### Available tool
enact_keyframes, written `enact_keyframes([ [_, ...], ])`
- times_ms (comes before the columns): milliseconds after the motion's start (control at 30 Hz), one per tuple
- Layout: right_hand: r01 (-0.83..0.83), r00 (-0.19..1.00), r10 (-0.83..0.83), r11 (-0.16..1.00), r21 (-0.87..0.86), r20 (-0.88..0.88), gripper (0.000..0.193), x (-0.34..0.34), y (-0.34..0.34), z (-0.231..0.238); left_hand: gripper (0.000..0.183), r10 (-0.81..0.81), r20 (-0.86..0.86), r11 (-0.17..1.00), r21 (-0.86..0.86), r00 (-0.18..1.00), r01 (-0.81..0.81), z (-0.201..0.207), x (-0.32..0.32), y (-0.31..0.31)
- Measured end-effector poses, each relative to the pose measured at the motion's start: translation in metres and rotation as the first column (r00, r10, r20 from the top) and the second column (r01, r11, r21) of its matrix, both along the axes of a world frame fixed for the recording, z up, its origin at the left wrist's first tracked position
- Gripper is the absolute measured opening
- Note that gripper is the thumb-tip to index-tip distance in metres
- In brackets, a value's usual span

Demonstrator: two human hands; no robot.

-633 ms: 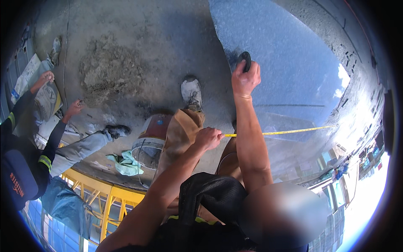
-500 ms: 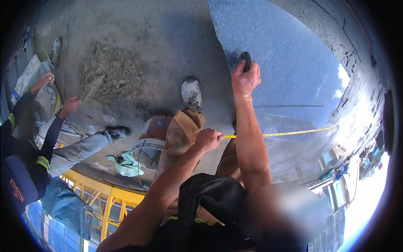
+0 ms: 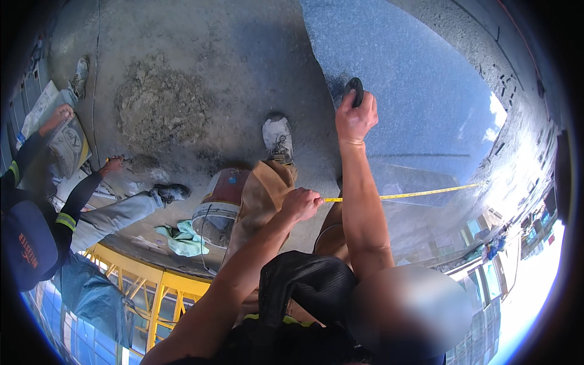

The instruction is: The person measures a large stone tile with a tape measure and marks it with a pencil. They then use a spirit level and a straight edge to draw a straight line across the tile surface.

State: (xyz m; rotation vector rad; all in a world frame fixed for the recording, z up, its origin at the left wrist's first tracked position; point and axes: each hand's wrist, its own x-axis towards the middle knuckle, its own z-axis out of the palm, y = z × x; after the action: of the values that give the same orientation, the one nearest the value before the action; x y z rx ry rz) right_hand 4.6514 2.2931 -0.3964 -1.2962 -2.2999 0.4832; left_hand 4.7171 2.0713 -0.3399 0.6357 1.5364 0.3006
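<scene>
Yellow measuring tape [image 3: 420,194]: one, running from the left hand [image 3: 302,204] toward the right side of the scene, passing under the right forearm. Left arm reaches in from the near left, elbow bent; the left hand sits at about knee level, its fingers curled closed on the near-left end of the tape. Right arm is extended farther out, nearly straight, back of the wrist up. The right hand [image 3: 358,118] has its fingers wrapped narrowly around a black oval object [image 3: 353,92], held over the left edge of a glossy blue-grey sheet [image 3: 401,73]; contact with the sheet cannot be told.

Counts: one tape, one black object, one sheet, one pale-toed shoe [image 3: 278,131] plainly visible between the hands and the far ground. One pile of grey rubble-like material [image 3: 159,103], far left. Co-worker at left: two hands, one [image 3: 112,165] low near the pile holding something too small to identify, the other [image 3: 59,115] at the bag's far edge; two shoes.

Containers: one bucket [image 3: 214,213], left of the person's leg, with a thin wire handle; contents cannot be made out. One green cloth [image 3: 184,238] lies just beside it. One printed bag [image 3: 69,145], far left; its inside is not visible.
</scene>
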Motion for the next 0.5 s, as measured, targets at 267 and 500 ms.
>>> enact_keyframes([
  [267, -0.002, 1.000, 0.002, 0.999, 0.035, 0.006, 0.013, -0.0002, 0.0007, -0.0007, 0.031, 0.112, -0.047, 0.990, 0.095, 0.993, -0.107, -0.0022, 0.0072, -0.0068],
  [500, -0.016, 1.000, 0.016, 1.000, 0.025, -0.013, 0.013, 0.0013, 0.0031, -0.0012, 0.030, 0.092, -0.026, 0.994, 0.065, 0.995, -0.090, -0.0016, 0.0069, -0.0088],
])
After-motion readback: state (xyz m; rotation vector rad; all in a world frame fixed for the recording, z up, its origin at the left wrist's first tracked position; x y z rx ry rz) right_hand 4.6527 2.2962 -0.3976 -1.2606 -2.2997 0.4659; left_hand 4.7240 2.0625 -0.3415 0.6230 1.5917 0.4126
